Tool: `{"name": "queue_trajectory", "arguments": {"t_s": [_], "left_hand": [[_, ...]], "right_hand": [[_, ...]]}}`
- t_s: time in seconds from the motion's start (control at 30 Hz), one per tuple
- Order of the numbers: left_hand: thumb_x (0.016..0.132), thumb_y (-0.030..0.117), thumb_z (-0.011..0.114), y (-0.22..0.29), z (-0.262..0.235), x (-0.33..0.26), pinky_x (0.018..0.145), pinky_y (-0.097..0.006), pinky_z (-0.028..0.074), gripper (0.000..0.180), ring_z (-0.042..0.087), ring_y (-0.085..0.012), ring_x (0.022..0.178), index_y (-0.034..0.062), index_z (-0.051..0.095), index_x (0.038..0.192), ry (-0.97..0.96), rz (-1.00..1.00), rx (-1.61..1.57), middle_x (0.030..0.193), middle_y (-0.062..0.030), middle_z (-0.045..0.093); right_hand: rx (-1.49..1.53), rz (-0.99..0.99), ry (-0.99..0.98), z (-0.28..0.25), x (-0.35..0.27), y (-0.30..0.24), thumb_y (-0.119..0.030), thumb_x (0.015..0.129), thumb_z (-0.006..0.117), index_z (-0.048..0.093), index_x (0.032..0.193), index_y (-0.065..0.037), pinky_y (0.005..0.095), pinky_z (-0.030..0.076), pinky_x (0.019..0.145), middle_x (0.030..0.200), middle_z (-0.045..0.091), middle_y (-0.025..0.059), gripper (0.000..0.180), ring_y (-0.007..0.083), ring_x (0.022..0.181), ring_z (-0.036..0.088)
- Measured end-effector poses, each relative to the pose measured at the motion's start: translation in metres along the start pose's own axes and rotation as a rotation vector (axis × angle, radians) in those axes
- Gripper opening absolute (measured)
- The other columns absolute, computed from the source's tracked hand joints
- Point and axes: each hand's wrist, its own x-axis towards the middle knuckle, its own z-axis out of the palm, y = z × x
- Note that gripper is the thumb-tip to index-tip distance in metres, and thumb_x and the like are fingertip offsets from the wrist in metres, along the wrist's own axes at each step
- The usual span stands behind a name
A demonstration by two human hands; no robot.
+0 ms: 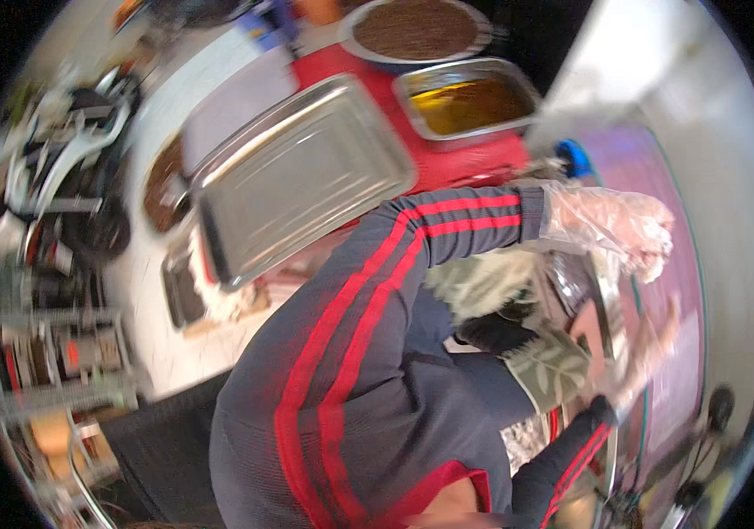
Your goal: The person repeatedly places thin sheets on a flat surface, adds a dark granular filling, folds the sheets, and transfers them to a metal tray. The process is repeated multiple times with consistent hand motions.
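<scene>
My left hand (610,225), in a crinkled clear plastic glove, reaches across my body to the right on a dark blue sleeve with red stripes. Its fingers curl downward over a shiny metal tray (604,304), and I see nothing in them. My right hand (650,353), also gloved and blurred by motion, comes up from the lower right and lies at the tray's right rim. Whether it grips the rim is unclear. A leaf-patterned grey-green cloth (553,366) lies between my arms and hides part of the tray.
A large empty steel tray (297,176) sits tilted on a red surface (456,163). Behind it stand a steel pan of yellow-brown liquid (469,101) and a round bowl of brown stuff (416,31). A white counter (152,300) and a wire rack (51,353) are at left.
</scene>
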Motion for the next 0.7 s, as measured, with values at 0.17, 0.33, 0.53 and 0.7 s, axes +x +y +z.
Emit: {"name": "queue_trajectory", "arguments": {"t_s": [0.17,0.33,0.53,0.7], "left_hand": [[0.097,0.037,0.074,0.129,0.011,-0.14,0.089,-0.034,0.058,0.051,0.071,-0.0198,0.106,-0.001,0.064,0.129,0.482,0.058,0.386,0.112,-0.0131,0.073],[0.097,0.032,0.07,0.229,0.038,-0.308,0.083,-0.03,0.059,0.038,0.071,-0.0148,0.102,0.0038,0.069,0.122,1.012,-0.013,0.779,0.107,-0.0082,0.076],[0.099,0.036,0.071,0.251,0.04,-0.534,0.078,-0.026,0.057,0.046,0.073,-0.0129,0.101,0.002,0.064,0.129,1.497,-0.188,1.095,0.109,-0.0066,0.077],[0.104,0.021,0.066,0.164,0.026,-0.66,0.103,-0.037,0.055,0.042,0.069,-0.0208,0.116,0.0057,0.062,0.143,1.627,-1.105,1.009,0.134,-0.0146,0.069]], "right_hand": [[0.214,0.109,-0.038,-0.007,-0.015,-0.053,-0.012,0.106,0.066,0.057,0.153,-0.004,0.046,0.039,0.124,0.159,0.053,0.018,0.049,0.0315,0.15,0.048],[0.331,0.09,-0.018,0.001,-0.012,-0.086,-0.012,0.107,0.064,0.058,0.152,-0.007,0.0433,0.044,0.115,0.153,0.058,0.0157,0.045,0.0277,0.136,0.057],[0.189,0.104,0.028,-0.006,-0.023,-0.065,-0.013,0.108,0.061,0.058,0.152,-0.004,0.0435,0.045,0.115,0.153,0.059,0.0154,0.044,0.0281,0.138,0.057],[0.243,0.41,0.256,-0.048,-0.117,-0.02,-0.009,0.106,0.066,0.059,0.149,-0.001,0.0424,0.048,0.115,0.149,0.062,0.0167,0.044,0.0277,0.135,0.06]]}}
